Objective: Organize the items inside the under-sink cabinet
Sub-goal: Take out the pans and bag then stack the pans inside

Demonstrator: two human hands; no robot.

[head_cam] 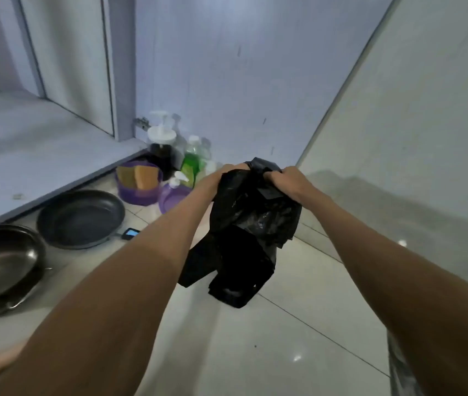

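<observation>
A crumpled black plastic bag [251, 224] hangs in the air above the tiled floor, in front of the open cabinet door [227, 67]. My left hand [221, 178] grips its upper left edge. My right hand [287, 181] clutches the top right of the bag, fingers curled into the plastic. The bag's lower part droops towards the floor. The cabinet floor [27, 144] lies at the left, bare where it shows.
On the tiles by the cabinet edge sit a dark frying pan [80, 218], a steel wok [1, 267], a purple tub with sponges [138, 181], a purple pump bottle [172, 192], a green bottle [191, 164], a dark pump jar [161, 147] and a small phone-like device [130, 233].
</observation>
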